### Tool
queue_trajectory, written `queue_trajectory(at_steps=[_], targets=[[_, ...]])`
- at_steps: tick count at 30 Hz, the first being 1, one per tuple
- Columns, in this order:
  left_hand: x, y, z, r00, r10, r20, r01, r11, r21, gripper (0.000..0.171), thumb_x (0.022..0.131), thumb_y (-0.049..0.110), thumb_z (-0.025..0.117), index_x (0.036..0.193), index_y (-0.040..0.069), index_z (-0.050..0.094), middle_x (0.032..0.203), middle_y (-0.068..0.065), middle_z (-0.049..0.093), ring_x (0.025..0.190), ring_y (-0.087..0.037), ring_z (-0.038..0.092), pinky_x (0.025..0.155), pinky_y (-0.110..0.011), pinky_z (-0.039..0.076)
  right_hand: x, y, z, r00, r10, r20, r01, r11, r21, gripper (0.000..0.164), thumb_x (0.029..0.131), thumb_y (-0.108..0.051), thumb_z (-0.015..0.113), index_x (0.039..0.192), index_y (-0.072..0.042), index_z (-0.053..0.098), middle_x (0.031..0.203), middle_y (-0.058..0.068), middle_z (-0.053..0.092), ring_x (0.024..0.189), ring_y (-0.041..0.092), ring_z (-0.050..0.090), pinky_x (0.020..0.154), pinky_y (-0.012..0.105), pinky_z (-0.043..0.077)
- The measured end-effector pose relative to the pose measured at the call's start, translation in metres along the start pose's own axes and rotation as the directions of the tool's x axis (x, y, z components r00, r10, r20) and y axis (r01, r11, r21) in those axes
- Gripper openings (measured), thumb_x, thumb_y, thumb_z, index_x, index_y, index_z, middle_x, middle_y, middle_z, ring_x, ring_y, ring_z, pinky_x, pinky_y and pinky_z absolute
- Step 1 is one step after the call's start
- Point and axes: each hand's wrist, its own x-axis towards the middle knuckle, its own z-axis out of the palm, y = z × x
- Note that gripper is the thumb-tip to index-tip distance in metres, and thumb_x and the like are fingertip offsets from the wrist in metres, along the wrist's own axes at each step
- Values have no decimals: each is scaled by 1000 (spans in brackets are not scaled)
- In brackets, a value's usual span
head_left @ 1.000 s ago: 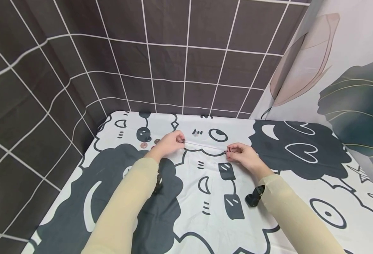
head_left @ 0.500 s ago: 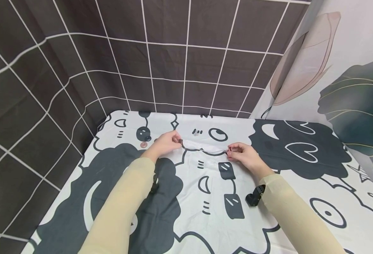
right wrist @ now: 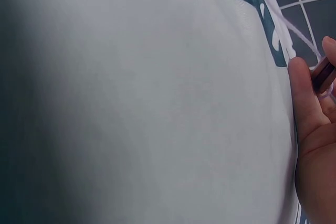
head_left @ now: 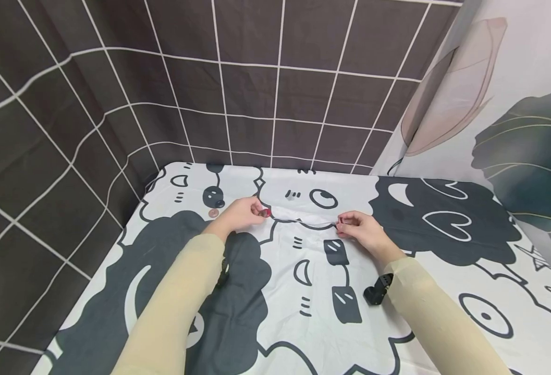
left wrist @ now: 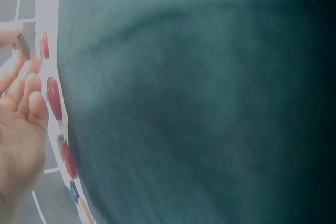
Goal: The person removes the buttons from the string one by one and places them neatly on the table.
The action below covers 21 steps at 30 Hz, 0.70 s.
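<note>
A string (right wrist: pixel 300 34) seemingly runs between the left hand (head_left: pixel 239 214), pinching a brownish button (left wrist: pixel 22 49), and the right hand (head_left: pixel 360 228), pinching a dark button (right wrist: pixel 323 75).

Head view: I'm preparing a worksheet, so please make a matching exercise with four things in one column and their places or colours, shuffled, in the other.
1. left hand
2. right hand
3. brownish disc
4. wall cloth

A. dark with white grid lines
B. just beyond the printed sunglasses
C. between the disc and the other hand
D. lying on the tablecloth, untouched

Pairs: 1-C, 2-B, 3-D, 4-A
</note>
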Motion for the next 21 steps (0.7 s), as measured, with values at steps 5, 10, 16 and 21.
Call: queue_trajectory(at_steps=[5,10,16,21], targets=[[-1,0,0,1000,21,17,-22,999,25,18,76,15,70,91,8,61,86,-2,61,83,-17,56,81,-30,45,-1,0,0,1000,5,-8,-5,1000,-14,43,87,-9,66,120,13,49,105,23,61,79,10,66,75,26,53],[-1,0,2,999,23,23,-24,998,65,18,76,15,70,91,9,63,85,0,62,82,-15,56,81,-29,45,-1,0,1,1000,11,-6,-11,1000,-10,44,87,-9,66,121,13,49,107,25,60,81,12,66,76,27,53],[-2,4,1,999,25,35,-28,994,110,17,75,17,71,88,10,63,82,1,61,80,-16,56,80,-31,45,-1,0,0,1000,14,-7,-14,1000,-8,43,87,-10,66,120,13,50,106,23,60,81,11,66,76,27,53],[-2,-1,1,997,57,42,-62,989,134,16,74,20,71,85,11,62,80,2,60,77,-14,55,75,-29,45,1,0,2,1000,10,-4,-10,1000,-17,43,87,-9,66,120,13,49,103,19,61,80,9,66,75,26,53]])
